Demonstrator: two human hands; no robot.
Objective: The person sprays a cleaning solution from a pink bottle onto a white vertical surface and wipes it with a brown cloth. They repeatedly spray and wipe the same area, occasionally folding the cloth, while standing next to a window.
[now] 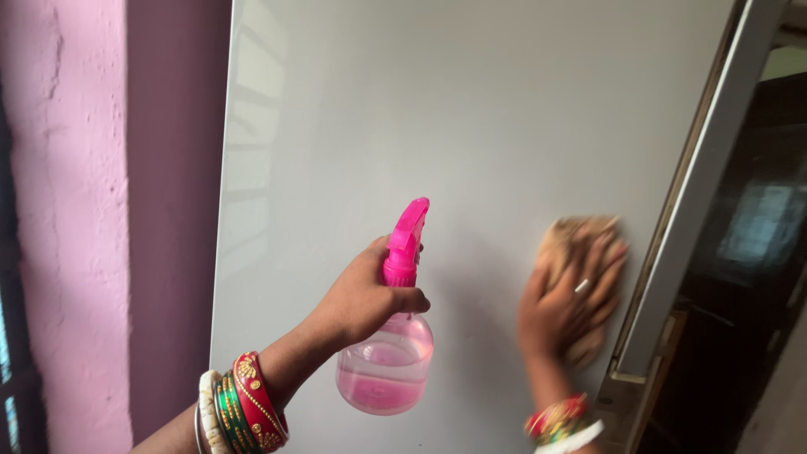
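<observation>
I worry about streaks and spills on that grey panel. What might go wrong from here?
The right hand presses a cloth near the panel's right edge, so it might slip off onto the frame. The left hand holds the spray bottle by its neck only; it might slip. The cloth looks blurred, so missed patches are possible.

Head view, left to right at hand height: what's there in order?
Pink wall → bangles on the left wrist → left hand → pink spray bottle → bare grey panel → right hand pressing a tan cloth to the panel → panel's metal edge → dark doorway.
</observation>
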